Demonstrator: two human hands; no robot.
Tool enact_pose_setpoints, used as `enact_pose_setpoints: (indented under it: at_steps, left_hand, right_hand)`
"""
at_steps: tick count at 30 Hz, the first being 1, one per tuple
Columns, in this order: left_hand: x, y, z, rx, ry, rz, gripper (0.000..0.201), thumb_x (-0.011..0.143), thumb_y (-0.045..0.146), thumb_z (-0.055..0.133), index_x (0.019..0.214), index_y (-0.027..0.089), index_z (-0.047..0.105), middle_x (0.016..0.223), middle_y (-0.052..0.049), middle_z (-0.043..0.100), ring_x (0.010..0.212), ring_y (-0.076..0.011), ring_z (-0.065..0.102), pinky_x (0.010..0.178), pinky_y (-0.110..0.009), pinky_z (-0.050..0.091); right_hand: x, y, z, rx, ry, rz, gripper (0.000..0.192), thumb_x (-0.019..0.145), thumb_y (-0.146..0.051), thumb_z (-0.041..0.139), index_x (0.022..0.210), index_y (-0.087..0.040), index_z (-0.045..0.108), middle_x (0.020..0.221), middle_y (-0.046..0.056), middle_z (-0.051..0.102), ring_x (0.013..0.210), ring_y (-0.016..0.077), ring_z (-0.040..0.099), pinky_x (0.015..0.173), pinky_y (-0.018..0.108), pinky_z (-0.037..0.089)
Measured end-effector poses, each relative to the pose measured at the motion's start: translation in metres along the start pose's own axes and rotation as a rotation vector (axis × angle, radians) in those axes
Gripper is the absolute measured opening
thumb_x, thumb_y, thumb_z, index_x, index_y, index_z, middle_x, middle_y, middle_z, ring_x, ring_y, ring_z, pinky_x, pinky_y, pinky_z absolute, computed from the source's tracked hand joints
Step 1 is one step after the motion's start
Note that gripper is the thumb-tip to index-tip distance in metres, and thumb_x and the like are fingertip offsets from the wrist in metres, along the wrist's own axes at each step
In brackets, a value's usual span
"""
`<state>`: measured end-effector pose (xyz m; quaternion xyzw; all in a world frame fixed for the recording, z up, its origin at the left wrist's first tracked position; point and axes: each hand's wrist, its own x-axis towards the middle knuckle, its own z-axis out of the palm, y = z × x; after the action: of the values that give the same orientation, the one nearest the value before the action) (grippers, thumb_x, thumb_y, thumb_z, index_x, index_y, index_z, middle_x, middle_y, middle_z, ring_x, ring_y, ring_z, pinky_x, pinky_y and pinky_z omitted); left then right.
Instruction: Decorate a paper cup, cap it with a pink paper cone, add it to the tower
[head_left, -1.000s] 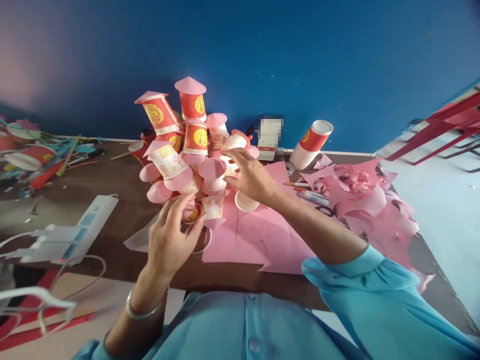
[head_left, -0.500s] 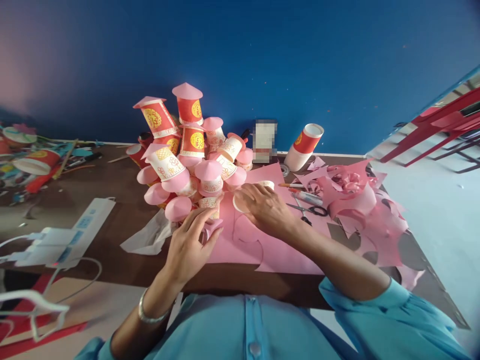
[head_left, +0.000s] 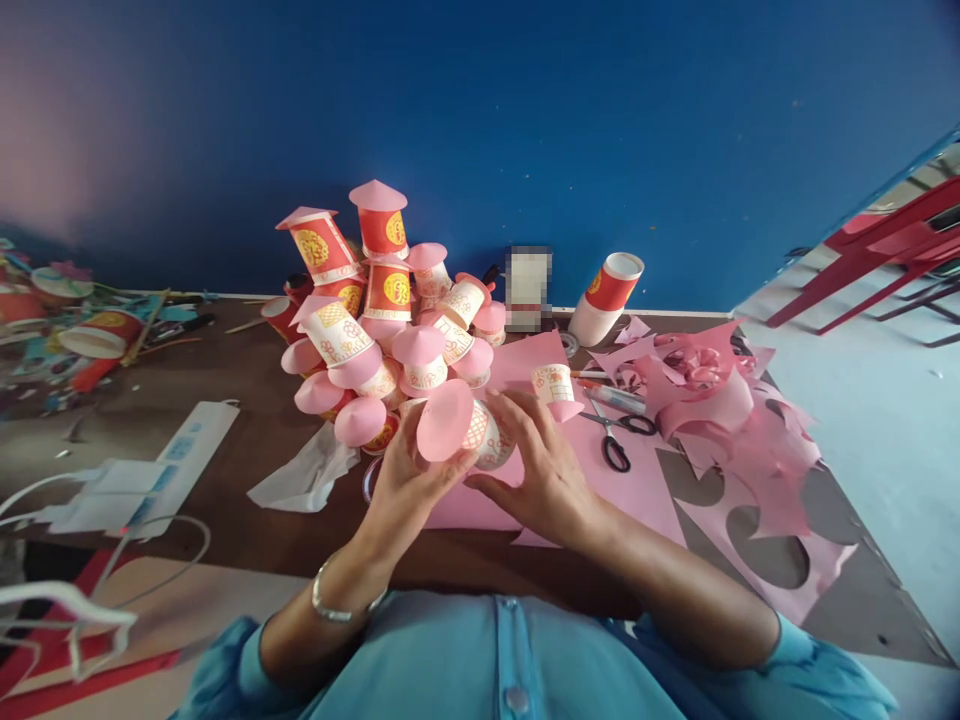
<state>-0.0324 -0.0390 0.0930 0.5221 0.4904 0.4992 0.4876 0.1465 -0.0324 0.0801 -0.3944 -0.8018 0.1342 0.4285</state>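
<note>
A white paper cup [head_left: 484,440] with orange printing and a pink paper cone [head_left: 445,420] on its end is held tilted above the pink paper sheet [head_left: 622,490]. My left hand [head_left: 401,490] is closed around the cone end, thumb along the cup's side. My right hand [head_left: 551,470] curves round the other end, fingers above and thumb below. Just past the right fingers, another cup with a pink cone [head_left: 555,388] rests on the sheet. Left of my hands stands a cluster of cone-topped paper cups [head_left: 345,340], some red with gold prints.
Black-handled scissors [head_left: 616,440] and pens lie right of the sheet, beside pink paper scraps [head_left: 772,440]. Red and white stacked cups [head_left: 609,300] stand by the blue wall. On the left are a power strip [head_left: 187,440], white tissue [head_left: 307,470] and mixed craft scraps.
The cup with the pink cone has been lifted and is now between both hands. My left hand moved right, and my right hand shifted slightly right and nearer, uncovering the other cup.
</note>
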Motion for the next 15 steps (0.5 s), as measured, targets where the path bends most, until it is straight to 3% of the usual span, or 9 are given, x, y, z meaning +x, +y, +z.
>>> enact_pose_setpoints:
  at_steps: [4,6,8,10,12,15]
  left_hand:
    - [0.008,0.002,-0.016,0.468,0.14,0.309,0.058,0.073,0.031,0.087,0.125,0.023,0.063,0.123,-0.007,0.071,0.116,-0.0295,0.067,0.103,-0.047,0.057]
    - [0.014,0.002,-0.026,0.538,0.183,0.379,0.055,0.073,0.031,0.087,0.122,0.023,0.064,0.118,-0.006,0.071,0.11,-0.0284,0.07,0.097,-0.045,0.06]
    - [0.022,0.003,-0.037,0.547,0.248,0.406,0.056,0.074,0.035,0.087,0.123,0.024,0.063,0.117,-0.006,0.071,0.108,-0.0277,0.071,0.094,-0.044,0.062]
    - [0.032,0.006,-0.048,0.568,0.36,0.45,0.063,0.074,0.039,0.087,0.128,0.025,0.06,0.125,-0.008,0.069,0.116,-0.0294,0.07,0.097,-0.046,0.062]
    - [0.044,0.014,-0.057,0.605,0.44,0.491,0.072,0.071,0.041,0.089,0.133,0.026,0.056,0.134,-0.009,0.065,0.12,-0.0309,0.069,0.095,-0.046,0.064]
    - [0.063,0.031,-0.066,0.698,0.439,0.512,0.072,0.074,0.039,0.088,0.136,0.029,0.052,0.143,-0.008,0.063,0.121,-0.0315,0.07,0.091,-0.046,0.064]
  right_hand:
    - [0.012,0.003,-0.01,0.05,-0.051,-0.013,0.077,0.09,-0.036,0.079,0.156,-0.024,0.039,0.143,0.018,0.058,0.134,0.0368,0.057,0.105,0.06,0.057]
    - [0.025,0.013,-0.017,0.162,-0.1,0.033,0.066,0.092,-0.037,0.076,0.15,-0.025,0.048,0.141,0.016,0.061,0.131,0.0335,0.061,0.104,0.055,0.059]
    - [0.045,0.033,-0.019,0.285,-0.127,0.196,0.05,0.094,-0.041,0.072,0.139,-0.024,0.058,0.129,0.012,0.069,0.11,0.0272,0.071,0.089,0.046,0.064]
    - [0.071,0.063,-0.015,0.305,-0.052,0.429,0.044,0.093,-0.045,0.068,0.13,-0.023,0.062,0.126,0.011,0.07,0.095,0.0238,0.073,0.082,0.044,0.065]
    - [0.097,0.094,-0.005,0.261,0.068,0.556,0.05,0.09,-0.045,0.07,0.133,-0.022,0.059,0.131,0.012,0.068,0.096,0.0251,0.073,0.085,0.047,0.063]
    - [0.126,0.124,0.017,0.136,0.138,0.576,0.06,0.086,-0.04,0.073,0.14,-0.021,0.054,0.136,0.017,0.065,0.118,0.0324,0.067,0.097,0.052,0.059]
